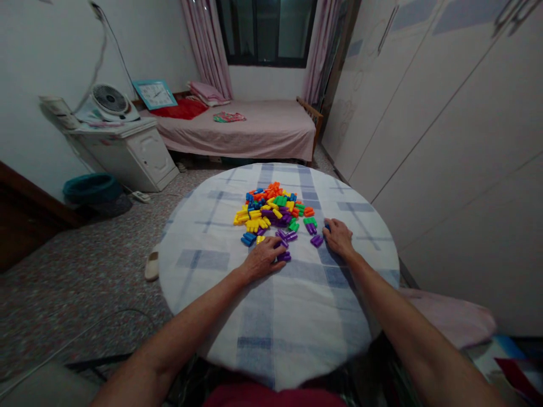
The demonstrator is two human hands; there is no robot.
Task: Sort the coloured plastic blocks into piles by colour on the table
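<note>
A: In the head view, where do we locate the coloured plastic pieces [278, 216]?

B: We see them heaped near the middle of the cloth-covered table [297, 316], with several lying loose at the heap's near side.

A: And the hands?

B: We note the left hand [263, 259] partly curled at purple pieces [284, 256]; the right hand [339, 236], fingers bent, meets a blue piece [327, 226], just beside a loose purple piece [316, 241]. Whether either grips, we cannot tell.
</note>
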